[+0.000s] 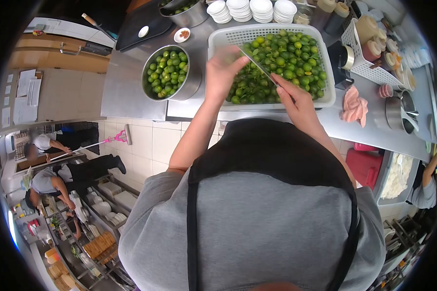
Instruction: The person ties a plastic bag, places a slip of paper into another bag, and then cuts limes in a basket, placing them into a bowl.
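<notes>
My right hand (294, 98) grips a knife (259, 66), its blade pointing up and to the left over a white perforated basket (328, 72) of green limes (281, 61). Over the basket's left side is my left hand (223, 72), its thumb close to the knife's tip. Motion smears the fingers of that hand, and I cannot make out what they hold, if anything. Green leaves lie among the limes near the blade. To the left of my left hand stands a round metal pot (193, 80) with more limes in it.
Stacked white dishes (261, 10) and a small bowl (182, 35) stand behind. On the right are a bottle basket (369, 68), a pink cloth (355, 105) and metal containers (394, 114). Other people are at the far left, one with a mop (116, 137), and one at the right edge.
</notes>
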Demonstrator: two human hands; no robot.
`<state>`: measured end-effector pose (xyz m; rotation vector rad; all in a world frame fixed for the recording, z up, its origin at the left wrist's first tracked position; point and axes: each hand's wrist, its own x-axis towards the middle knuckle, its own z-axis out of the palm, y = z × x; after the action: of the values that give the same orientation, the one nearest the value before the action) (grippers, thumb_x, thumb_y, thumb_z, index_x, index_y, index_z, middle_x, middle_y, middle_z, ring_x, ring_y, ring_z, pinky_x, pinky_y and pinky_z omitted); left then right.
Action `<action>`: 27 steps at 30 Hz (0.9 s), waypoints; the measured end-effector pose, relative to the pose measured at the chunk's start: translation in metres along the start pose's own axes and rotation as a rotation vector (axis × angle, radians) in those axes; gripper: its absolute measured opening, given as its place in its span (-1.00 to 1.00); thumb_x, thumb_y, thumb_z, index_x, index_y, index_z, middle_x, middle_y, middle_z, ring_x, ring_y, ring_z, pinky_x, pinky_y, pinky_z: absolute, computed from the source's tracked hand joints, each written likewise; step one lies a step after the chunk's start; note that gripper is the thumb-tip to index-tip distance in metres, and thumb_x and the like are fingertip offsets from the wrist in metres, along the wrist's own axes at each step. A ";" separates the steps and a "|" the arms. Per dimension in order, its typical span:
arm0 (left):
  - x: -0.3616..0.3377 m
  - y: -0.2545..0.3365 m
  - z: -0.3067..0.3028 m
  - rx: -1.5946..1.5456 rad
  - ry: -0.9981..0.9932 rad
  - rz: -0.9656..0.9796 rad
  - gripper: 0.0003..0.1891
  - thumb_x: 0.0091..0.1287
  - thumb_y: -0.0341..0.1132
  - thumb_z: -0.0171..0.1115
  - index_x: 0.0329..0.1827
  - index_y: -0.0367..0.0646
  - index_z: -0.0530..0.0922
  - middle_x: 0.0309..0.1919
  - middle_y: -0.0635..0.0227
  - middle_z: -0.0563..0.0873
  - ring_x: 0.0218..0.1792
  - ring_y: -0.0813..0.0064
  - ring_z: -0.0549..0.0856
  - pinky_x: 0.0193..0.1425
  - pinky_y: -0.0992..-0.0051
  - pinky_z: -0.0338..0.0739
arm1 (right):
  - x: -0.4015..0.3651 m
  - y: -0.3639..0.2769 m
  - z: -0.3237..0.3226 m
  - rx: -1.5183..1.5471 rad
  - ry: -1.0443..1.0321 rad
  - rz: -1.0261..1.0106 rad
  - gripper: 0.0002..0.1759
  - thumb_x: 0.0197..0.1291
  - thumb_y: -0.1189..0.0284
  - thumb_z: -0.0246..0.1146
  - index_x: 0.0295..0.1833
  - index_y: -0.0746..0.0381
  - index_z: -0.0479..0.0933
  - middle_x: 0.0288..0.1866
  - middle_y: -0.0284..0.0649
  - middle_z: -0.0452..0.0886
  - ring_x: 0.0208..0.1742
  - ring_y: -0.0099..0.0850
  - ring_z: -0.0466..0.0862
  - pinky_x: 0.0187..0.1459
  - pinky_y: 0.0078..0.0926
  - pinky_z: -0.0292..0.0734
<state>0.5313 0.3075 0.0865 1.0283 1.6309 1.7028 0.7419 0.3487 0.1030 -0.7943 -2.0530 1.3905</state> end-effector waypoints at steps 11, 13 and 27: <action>0.003 0.008 -0.023 -0.578 -0.081 -0.265 -0.81 0.23 -0.55 0.16 -0.09 -0.32 0.54 -0.19 0.22 0.66 -0.22 0.41 0.67 0.01 0.40 0.58 | 0.012 0.007 0.007 -0.009 -0.013 0.007 -0.65 0.29 0.37 0.07 0.15 0.26 0.45 -0.03 -0.03 0.60 -0.15 -0.29 0.63 -0.09 -0.53 0.46; 0.011 0.011 -0.053 -0.442 0.069 -0.182 -0.79 0.22 -0.54 0.18 -0.08 -0.34 0.53 -0.14 0.18 0.65 -0.20 0.38 0.67 0.05 0.39 0.57 | 0.008 0.014 0.010 0.003 -0.004 -0.038 -0.64 0.29 0.37 0.08 0.15 0.25 0.45 -0.07 -0.04 0.61 -0.19 -0.32 0.62 -0.12 -0.54 0.46; 0.041 -0.025 -0.055 0.668 0.018 0.151 -0.78 0.05 -0.35 0.32 -0.23 -0.17 0.66 -0.31 0.16 0.70 -0.30 0.28 0.68 -0.17 0.43 0.53 | 0.012 0.045 -0.036 -0.052 0.150 0.144 -0.63 0.30 0.35 0.09 0.19 0.18 0.45 -0.56 -0.39 0.44 -0.51 -0.67 0.41 -0.43 -0.69 0.32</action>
<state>0.4601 0.3132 0.0702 1.4678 2.2508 1.2613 0.7671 0.3935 0.0739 -1.0540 -1.9563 1.3136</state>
